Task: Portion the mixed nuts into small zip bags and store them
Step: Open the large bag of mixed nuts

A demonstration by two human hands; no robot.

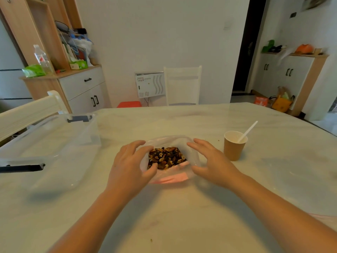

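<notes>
so, in the head view there are two hands, one zip bag, one paper cup, one clear plastic bin and two white chairs. the zip bag (169, 157) stands open-mouthed near the middle of the desk (182, 207), and the mixed nuts (166, 157) fill its bottom in a brown heap seen through the opening. a pink strip runs along the near edge of the bag. the left hand (130, 167) grips the left rim of the bag, thumb curled over the near lip and fingers hooked round the far side. the right hand (212, 161) has its fingers loosely spread and lies against the right side of the bag; whether it pinches the plastic cannot be told.

the paper cup (234, 146) stands upright just beside the right hand, apart from the bag, with one white plastic spoon (248, 131) leaning in it; what else it holds is not visible. the clear plastic bin (54, 143) sits at the left edge of the desk, well apart from the bag, with dark latches at its far and near ends. bare desk lies between bin and bag, before the forearms, and out to the right and far edges. one chair (182, 85) stands at the far edge, another chair back (31, 110) at the left.
</notes>
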